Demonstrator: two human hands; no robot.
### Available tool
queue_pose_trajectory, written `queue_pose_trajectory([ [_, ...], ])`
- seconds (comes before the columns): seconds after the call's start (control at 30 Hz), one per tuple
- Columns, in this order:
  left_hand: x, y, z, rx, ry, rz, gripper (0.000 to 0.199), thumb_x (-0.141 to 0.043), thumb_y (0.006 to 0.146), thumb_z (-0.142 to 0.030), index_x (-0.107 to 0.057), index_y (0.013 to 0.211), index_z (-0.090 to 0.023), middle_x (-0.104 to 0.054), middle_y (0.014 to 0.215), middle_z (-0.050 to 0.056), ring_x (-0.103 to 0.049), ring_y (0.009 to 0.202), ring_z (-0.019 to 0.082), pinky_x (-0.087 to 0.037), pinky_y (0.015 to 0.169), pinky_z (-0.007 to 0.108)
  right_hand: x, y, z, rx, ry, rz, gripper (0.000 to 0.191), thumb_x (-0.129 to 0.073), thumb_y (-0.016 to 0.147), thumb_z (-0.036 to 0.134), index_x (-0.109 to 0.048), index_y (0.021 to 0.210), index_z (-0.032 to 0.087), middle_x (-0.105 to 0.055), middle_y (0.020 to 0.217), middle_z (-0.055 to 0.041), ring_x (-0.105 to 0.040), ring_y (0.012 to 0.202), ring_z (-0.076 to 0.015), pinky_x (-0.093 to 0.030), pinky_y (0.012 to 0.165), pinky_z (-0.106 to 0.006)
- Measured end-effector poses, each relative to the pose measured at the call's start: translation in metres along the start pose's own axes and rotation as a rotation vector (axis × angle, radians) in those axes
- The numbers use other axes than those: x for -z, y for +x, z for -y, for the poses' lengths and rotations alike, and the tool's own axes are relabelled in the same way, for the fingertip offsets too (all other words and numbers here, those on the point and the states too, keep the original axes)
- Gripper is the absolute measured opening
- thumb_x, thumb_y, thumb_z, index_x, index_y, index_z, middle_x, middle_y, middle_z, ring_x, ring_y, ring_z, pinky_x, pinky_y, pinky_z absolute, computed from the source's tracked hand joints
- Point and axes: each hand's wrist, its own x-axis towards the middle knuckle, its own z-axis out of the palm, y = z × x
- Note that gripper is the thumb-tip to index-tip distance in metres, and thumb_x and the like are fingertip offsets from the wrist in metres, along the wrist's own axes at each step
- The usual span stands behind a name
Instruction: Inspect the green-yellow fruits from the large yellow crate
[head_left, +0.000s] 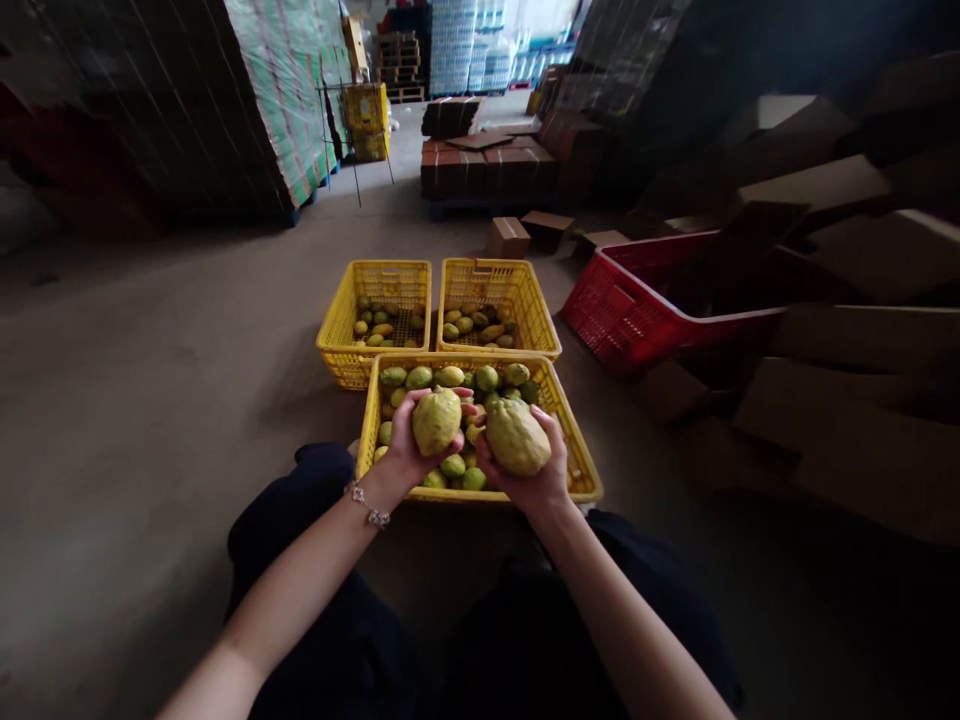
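Observation:
My left hand (406, 446) is wrapped round a yellow-green, bumpy-skinned citron (437, 421), with a bracelet on the wrist below. A larger, paler citron (517, 437) with a lumpy surface rests in my right hand (546, 480), fingers curled about its sides. Both fruits are held side by side above the near yellow crate (480, 495), a small gap between them. Inside that crate lie several green and yellow fruits (419, 377), partly hidden by my hands.
Two yellow crates, one at the back left (341, 353) and one at the back right (536, 320), hold several fruits each. A red crate (630, 315) stands to the right beside piled cardboard (825, 400). Further back are stacked flattened boxes (487, 170) and a wrapped pallet load (289, 90).

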Motion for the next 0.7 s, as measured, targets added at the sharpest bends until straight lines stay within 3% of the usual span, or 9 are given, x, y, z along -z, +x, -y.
queue_pose_trajectory([
  [0.17,-0.005,-0.004,0.004,0.011,-0.214,-0.136,0.029,-0.043,0.086,-0.027,-0.066,0.089,-0.01,-0.069,0.068,0.01,-0.071,0.067,0.021,-0.059,0.061,0.029,0.004,0.003,0.0,0.059,0.046,0.104,0.029,-0.058,0.074,0.043,-0.066,0.086,0.017,-0.069,0.07,-0.0058,-0.064,0.062,-0.0192,-0.055,0.056,-0.03],
  [0.3,-0.007,-0.002,0.007,-0.032,-0.334,-0.163,0.021,-0.047,0.087,-0.02,-0.067,0.093,-0.015,-0.073,0.084,0.007,-0.073,0.085,0.021,-0.06,0.072,0.032,0.008,0.004,0.001,0.077,0.104,0.063,0.03,-0.059,0.071,0.034,-0.066,0.095,0.017,-0.075,0.09,-0.0097,-0.07,0.079,-0.0217,-0.055,0.057,-0.028],
  [0.43,-0.006,0.002,0.01,-0.094,-0.384,-0.182,0.015,-0.051,0.088,-0.018,-0.066,0.089,-0.018,-0.073,0.084,0.003,-0.073,0.079,0.018,-0.06,0.07,0.03,0.011,0.007,-0.001,0.118,0.096,0.071,0.03,-0.061,0.073,0.03,-0.064,0.101,0.02,-0.075,0.092,-0.0075,-0.07,0.074,-0.0212,-0.056,0.055,-0.03],
  [0.7,-0.006,0.006,0.012,-0.058,-0.374,-0.247,0.013,-0.052,0.085,-0.019,-0.06,0.075,-0.017,-0.069,0.074,0.003,-0.069,0.066,0.016,-0.058,0.059,0.027,0.008,0.013,-0.008,0.1,0.067,0.075,0.023,-0.068,0.071,0.032,-0.065,0.091,0.021,-0.073,0.08,-0.0033,-0.066,0.063,-0.018,-0.053,0.049,-0.027],
])
